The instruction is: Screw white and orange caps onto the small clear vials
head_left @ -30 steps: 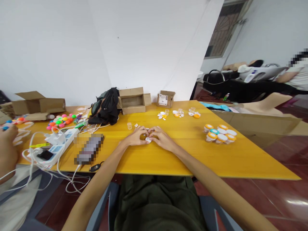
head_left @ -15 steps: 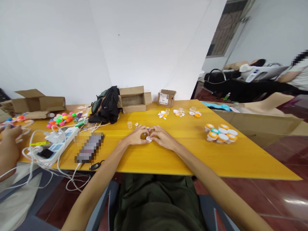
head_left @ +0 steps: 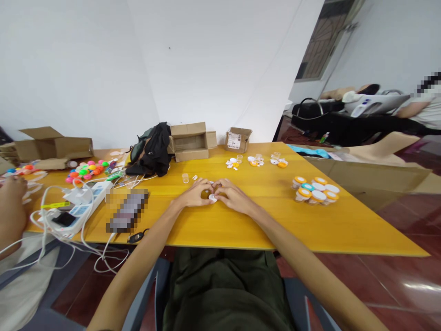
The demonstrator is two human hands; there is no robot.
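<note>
My left hand and my right hand meet over the middle of the yellow table. Between their thumbs and fingers they pinch a small white disc. Its details are too small to make out. Just beyond my left hand stand a clear plastic cup and a small white piece with dark holes. Farther back lie three groups of loose parts, with white discs, orange rings and clear cups. Several lidded jars are clustered at the right.
Cardboard boxes and a black bag line the back. Leftward are colourful balls, a power strip with white cables, a phone and a key fob. Another person's arm reaches in at far left.
My hands stay almost in place, still pinching the white disc, which has shifted very slightly. The other person's hand at far left has moved a little.
</note>
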